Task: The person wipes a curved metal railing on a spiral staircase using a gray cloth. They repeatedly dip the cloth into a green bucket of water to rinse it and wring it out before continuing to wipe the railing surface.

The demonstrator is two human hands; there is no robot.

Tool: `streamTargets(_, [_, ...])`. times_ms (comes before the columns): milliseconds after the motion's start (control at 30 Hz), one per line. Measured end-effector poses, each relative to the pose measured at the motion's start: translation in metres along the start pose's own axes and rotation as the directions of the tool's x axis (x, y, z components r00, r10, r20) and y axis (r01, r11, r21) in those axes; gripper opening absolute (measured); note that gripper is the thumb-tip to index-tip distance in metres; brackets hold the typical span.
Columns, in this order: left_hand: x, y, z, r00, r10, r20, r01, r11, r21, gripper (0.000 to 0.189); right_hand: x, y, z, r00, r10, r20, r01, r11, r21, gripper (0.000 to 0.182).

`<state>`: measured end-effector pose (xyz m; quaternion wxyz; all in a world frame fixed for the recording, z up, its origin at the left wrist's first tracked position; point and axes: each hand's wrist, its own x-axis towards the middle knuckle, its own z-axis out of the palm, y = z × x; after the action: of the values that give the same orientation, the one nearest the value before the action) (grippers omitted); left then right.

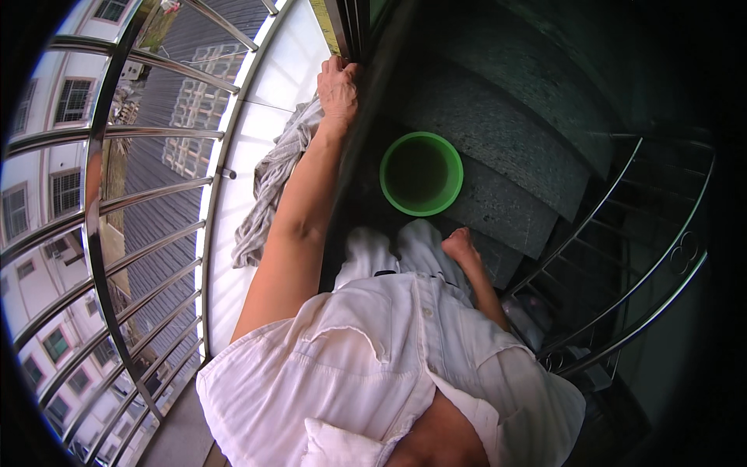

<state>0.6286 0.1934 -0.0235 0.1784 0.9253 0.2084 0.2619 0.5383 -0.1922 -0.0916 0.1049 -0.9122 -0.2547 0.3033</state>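
Note:
My left hand (338,87) reaches forward over a white tiled sill (271,114), its fingers curled at the lower end of a dark window frame (348,26). Whether the fingers grip the frame or press something against it is hidden. A crumpled grey cloth (274,175) lies along the sill, partly behind my left forearm. My right hand (461,245) is beside my right leg, fingers curled in, with nothing visible in it. Ahead of my knees stands a green plastic basin (421,174) holding murky, dark liquid.
Grey stone stairs (508,198) curve up on the right, beside a metal stair railing (589,225). Stainless steel bars (96,192) line the sill's outer side at left, with a dark corrugated roof (169,192) and buildings beyond. Shadow hides much of the right side.

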Motion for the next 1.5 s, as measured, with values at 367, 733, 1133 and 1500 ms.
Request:
streamTargets(367, [0.000,0.005,0.003,0.997,0.059,0.045,-0.062,0.996,0.061,0.020,-0.014,0.043,0.012,0.999,0.040,0.021,-0.039,0.998,-0.056,0.022])
streamTargets(733, [-0.141,0.030,-0.085,0.970,-0.230,-0.073,0.240,0.893,0.380,0.013,0.026,0.019,-0.018,0.729,-0.631,-0.265,0.608,0.775,-0.172,0.009])
streamTargets(1133, [-0.414,0.029,-0.221,0.772,-0.470,-0.428,0.629,0.661,0.409,0.015,0.085,-0.136,-0.046,0.442,-0.894,0.069,0.883,0.421,-0.206,0.013])
streamTargets(1500, [-0.618,0.020,-0.334,0.652,-0.552,-0.520,0.729,0.267,0.631,0.019,0.067,-0.200,-0.035,0.533,-0.809,0.248,0.846,0.504,-0.172,0.011])
